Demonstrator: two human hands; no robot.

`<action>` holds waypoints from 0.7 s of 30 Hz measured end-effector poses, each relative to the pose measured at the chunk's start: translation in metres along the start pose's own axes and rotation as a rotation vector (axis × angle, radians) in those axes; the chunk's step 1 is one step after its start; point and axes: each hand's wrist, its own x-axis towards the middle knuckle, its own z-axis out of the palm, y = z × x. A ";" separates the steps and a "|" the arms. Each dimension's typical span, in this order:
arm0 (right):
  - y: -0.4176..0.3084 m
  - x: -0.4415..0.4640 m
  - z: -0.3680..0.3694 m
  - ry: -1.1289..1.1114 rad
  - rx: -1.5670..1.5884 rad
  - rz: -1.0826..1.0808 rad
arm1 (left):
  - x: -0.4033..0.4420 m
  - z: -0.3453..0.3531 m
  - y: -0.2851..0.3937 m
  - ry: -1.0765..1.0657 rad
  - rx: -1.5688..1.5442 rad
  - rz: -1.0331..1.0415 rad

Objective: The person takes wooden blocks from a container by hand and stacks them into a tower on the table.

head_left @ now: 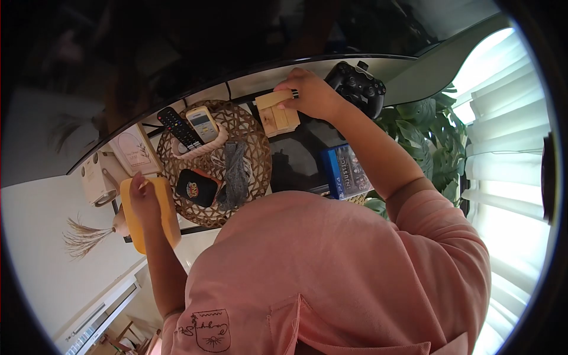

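Observation:
At the left, my left hand (145,200) is closed on a yellow plastic container (135,234) with rounded corners, held at the edge of the stand. My right hand (310,94) reaches to the back of the stand, with its thumb and fingers around a light wooden block (273,98). This block lies on top of a small stack of wooden blocks (278,121). A small dark striped piece shows by the fingertips; I cannot make out what it is. A black game controller (355,89) rests just right of that hand.
A round woven mat (260,160) carries a basket (204,148) with a black remote (179,127) and a white remote (202,123), a black UNO case (197,188) and grey cloth (234,177). A PS4 game case (347,171) lies rightward. A dark screen (236,35) stands behind.

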 end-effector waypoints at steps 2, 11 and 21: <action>0.001 0.000 0.002 -0.031 -0.010 0.025 | 0.011 -0.010 -0.058 0.071 0.032 -0.054; -0.045 -0.011 -0.016 0.120 -0.016 -0.088 | 0.001 -0.036 -0.139 -0.039 0.207 -0.030; -0.166 -0.023 0.038 -0.179 0.136 -0.065 | 0.023 -0.016 -0.125 -0.140 0.420 0.066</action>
